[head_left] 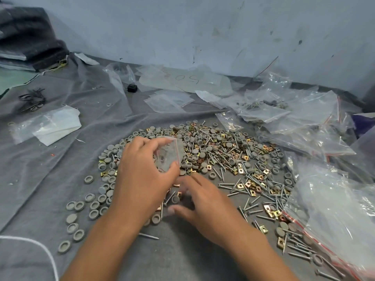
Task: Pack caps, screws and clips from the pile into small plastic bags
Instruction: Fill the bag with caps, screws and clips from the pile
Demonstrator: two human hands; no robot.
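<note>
— Two hands are over the pile (203, 157); which one has your bag?

— Your left hand (142, 171) does. Its thumb and fingers are curled round a small clear plastic bag (168, 155) with a red strip along its right edge, pinching it just above the left part of the pile.

— And your other hand?

— Your right hand (205, 201) lies low at the near edge of the pile, fingers spread and pointing left. It is blurred, so you cannot tell whether the fingertips pinch anything. A grey cap (175, 199) sits just beside them, with a brass clip (179, 193) next to it.

— Where are the parts?

— Grey round caps, silver screws and brass square clips are heaped together on the grey cloth (50, 169) in front of you. Loose caps (75, 205) trail off to the near left, and loose screws (251, 207) to the near right.

— What lies around you?

— A heap of clear bags (304, 118) sits to the far right, some holding parts. A large clear bag with a red strip (334, 220) lies at the near right. Flat empty small bags (168, 100) lie beyond the pile, near a small black object (132, 87). To your left is a white plastic sheet (56, 126), and a white cord (40, 246) curves at the near left corner.
</note>
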